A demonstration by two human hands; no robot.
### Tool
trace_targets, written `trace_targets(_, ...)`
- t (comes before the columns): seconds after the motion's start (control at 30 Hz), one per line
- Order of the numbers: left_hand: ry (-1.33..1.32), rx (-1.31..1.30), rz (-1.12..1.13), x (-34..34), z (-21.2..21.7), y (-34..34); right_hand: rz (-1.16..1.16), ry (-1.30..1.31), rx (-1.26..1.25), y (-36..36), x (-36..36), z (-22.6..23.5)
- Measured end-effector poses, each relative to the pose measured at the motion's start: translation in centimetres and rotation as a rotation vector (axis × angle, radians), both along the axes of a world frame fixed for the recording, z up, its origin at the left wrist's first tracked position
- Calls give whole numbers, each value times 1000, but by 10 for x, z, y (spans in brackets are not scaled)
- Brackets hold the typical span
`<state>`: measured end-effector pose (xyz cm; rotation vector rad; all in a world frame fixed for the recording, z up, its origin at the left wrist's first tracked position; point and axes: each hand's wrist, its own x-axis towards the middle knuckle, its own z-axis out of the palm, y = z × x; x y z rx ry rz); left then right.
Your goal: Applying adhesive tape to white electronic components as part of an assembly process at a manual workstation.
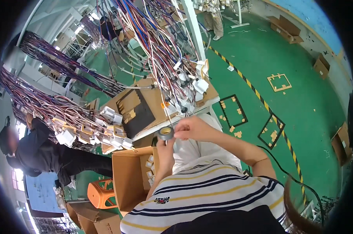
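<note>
Grey tape (166,137), in left hand (166,153), right hand (192,129) beside

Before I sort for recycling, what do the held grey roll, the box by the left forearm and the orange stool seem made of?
Grey roll: probably plastic tape, smooth, slightly shiny. Box: matte cardboard, by its plain brown panels. Orange stool: likely moulded plastic, smooth, evenly coloured.

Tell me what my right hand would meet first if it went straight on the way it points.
Your right hand points left, so it would probably meet the grey tape roll in your left hand first; whether hand and roll already touch is unclear.
</note>
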<state>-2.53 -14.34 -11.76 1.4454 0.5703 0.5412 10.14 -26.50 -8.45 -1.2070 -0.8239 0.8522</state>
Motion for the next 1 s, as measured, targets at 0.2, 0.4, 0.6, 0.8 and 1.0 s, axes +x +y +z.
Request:
trace_targets(0.2,85,-741,-310,-15,15,-2,10,143,28,21,-1,1)
trace_targets(0.4,194,-818,-485,-55,51,26,83,-723,349,8,-15,7)
trace_targets(0.6,274,-85,-527,-64,84,26,-149,-943,208,-14,-39,32)
trace_targets(0.8,98,546,-721,-70,116,5,471,-59,-9,-39,-33,42)
trace_targets(1.0,42,890,26,-79,97,90,-461,-213,173,-77,72,47)
